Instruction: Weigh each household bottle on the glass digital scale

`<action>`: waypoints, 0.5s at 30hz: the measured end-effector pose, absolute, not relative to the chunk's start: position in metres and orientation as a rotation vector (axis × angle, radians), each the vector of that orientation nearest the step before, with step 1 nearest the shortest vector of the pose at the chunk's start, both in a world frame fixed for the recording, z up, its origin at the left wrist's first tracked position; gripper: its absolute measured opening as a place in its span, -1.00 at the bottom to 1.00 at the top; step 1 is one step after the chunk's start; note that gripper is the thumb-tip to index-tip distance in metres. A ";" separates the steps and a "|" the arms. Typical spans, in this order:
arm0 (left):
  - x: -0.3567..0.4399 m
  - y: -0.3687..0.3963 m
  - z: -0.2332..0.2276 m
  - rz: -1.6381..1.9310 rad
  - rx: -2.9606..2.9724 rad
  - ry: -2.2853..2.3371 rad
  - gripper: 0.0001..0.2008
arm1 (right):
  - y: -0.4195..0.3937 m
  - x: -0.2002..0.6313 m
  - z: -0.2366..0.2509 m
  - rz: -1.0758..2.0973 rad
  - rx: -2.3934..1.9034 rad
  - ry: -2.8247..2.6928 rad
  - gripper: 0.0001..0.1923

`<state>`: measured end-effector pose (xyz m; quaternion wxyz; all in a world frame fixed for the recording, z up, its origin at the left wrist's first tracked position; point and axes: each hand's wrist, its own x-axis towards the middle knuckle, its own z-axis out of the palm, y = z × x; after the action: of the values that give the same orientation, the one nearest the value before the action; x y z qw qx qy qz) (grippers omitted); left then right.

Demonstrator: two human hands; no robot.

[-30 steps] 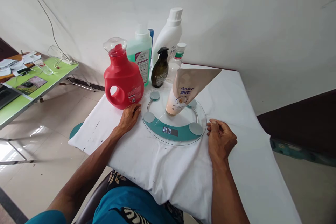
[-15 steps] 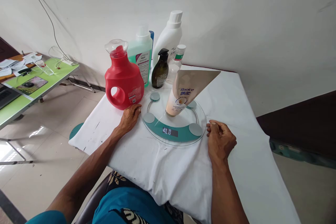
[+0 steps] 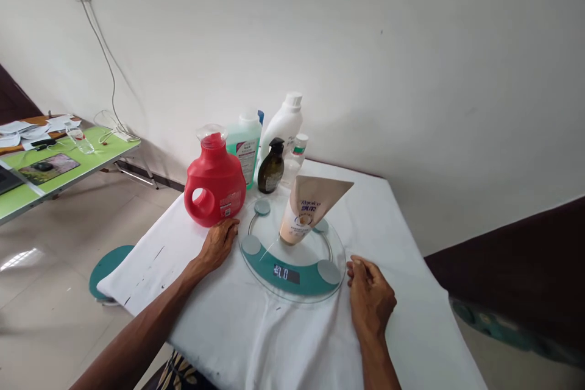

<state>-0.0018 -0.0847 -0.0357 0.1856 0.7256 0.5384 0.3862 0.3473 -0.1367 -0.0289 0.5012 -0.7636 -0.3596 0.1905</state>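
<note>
A round glass bathroom scale [image 3: 261,267] with a teal band lies on the white-draped table, its display [image 3: 286,273] lit. On the glass a beige Rejoice tube [image 3: 305,210] stands on its cap, with neither hand touching it. My left hand [image 3: 220,245] rests on the cloth by the scale's left rim, just below the red jug [image 3: 214,180]. Its fingers lie loosely bent with nothing visible in them. Beside the right rim, my right hand [image 3: 372,292] rests with its fingers curled in and the thumb against them; I see nothing held.
Behind the scale stand a green liquid bottle [image 3: 247,152], a dark pump bottle [image 3: 271,170], a white bottle [image 3: 282,125] and a clear bottle [image 3: 295,161]. The wall is close behind. At left are a green table [image 3: 91,161] and a teal stool [image 3: 107,268].
The camera has tilted up, so everything on the table sits lower in view. Both hands, the tube and the scale keep their places relative to each other.
</note>
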 end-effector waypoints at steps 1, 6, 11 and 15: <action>-0.001 -0.086 -0.037 1.104 2.036 1.532 -0.69 | -0.139 0.348 -0.028 0.465 -1.832 -0.880 -0.43; 0.005 -0.088 -0.044 1.163 1.997 1.545 -0.69 | -0.150 0.351 -0.025 0.324 -1.771 -0.839 -0.32; 0.009 -0.093 -0.044 1.216 2.011 1.588 -0.71 | -0.159 0.333 -0.008 0.290 -1.747 -0.882 -0.32; 0.020 -0.101 -0.028 1.235 2.123 1.592 -0.65 | -0.162 0.315 0.004 0.361 -1.754 -0.849 -0.32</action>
<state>0.0203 -0.1006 -0.0279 0.1073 0.7213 0.5407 0.4194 0.3148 -0.1620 0.0043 0.5479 -0.7403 -0.3585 0.1524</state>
